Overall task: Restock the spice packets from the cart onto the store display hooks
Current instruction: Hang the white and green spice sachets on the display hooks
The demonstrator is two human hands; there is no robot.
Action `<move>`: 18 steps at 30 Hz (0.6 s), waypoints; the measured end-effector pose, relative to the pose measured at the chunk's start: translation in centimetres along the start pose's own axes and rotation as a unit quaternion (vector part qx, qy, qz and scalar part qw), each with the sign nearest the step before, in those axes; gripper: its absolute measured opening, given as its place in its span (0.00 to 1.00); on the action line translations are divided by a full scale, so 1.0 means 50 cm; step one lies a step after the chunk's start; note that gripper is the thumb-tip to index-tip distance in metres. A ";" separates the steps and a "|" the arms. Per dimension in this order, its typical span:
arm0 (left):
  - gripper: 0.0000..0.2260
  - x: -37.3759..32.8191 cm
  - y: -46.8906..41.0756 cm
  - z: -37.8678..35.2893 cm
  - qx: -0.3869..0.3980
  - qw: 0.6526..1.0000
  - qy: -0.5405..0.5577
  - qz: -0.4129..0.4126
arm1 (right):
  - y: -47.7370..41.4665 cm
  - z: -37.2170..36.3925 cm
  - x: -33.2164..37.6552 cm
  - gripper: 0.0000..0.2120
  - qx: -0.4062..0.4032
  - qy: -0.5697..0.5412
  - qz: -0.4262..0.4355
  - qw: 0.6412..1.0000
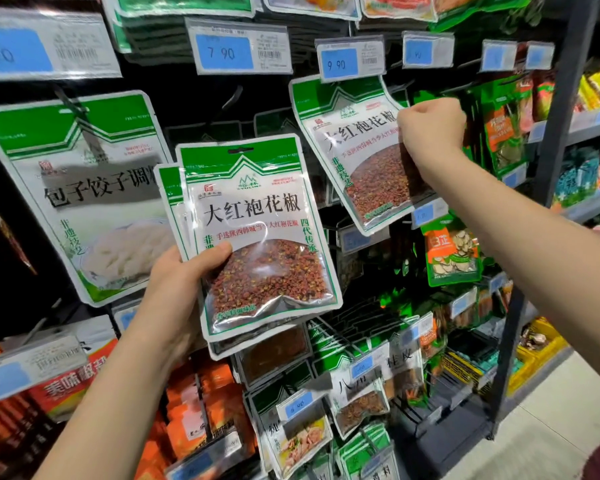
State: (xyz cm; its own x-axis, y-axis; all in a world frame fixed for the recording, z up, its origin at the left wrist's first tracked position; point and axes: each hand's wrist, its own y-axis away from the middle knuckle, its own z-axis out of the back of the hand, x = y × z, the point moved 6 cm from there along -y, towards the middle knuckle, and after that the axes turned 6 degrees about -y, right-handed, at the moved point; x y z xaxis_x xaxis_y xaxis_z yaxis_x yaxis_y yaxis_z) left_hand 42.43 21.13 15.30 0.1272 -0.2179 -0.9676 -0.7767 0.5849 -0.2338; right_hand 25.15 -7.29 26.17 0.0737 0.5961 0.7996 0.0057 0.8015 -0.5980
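Gripping stacked peppercorn packets (257,237) in left hand (174,296), right hand (430,128) clutching a tilted packet (357,157), top tucked behind the 9.90 price tag (350,62), possibly hooked, dumpling seasoning packet (84,202) beside.

The left hand (174,289) shows only its thumb; the fingers lie behind the front packet (260,237). Behind that packet, the rear packets (168,202) show edges only; their count cannot be told. The right hand (430,128) covers the right edge of the hanging packet (357,150), and its fingertips are hidden. Above and left of the right hand, the 9 90 tag (350,62) hides this packet's top edge and hanging point. Directly above the right hand, the smaller tags (426,51) are too blurred to read. Far above and left of the left hand, the corner tag (14,51) is cut by the frame edge; its first digit is unreadable.
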 end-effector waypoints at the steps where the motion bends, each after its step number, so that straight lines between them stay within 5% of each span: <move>1: 0.09 -0.002 0.000 0.000 0.000 1.000 -0.001 -0.002 | -0.003 0.003 0.003 0.15 -0.001 0.007 0.001 1.000; 18: 0.12 -0.003 -0.007 0.018 -0.006 1.000 -0.013 -0.006 | -0.016 -0.134 -0.016 0.09 0.102 0.116 0.012 0.988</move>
State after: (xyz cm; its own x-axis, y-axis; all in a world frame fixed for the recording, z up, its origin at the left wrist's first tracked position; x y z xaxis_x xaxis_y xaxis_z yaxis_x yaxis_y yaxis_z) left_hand 43.20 21.65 15.44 0.1525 -0.2054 -0.9667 -0.7825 0.5724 -0.2451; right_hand 31.75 -8.73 25.62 0.2978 0.6062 0.7375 -0.1975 0.7949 -0.5737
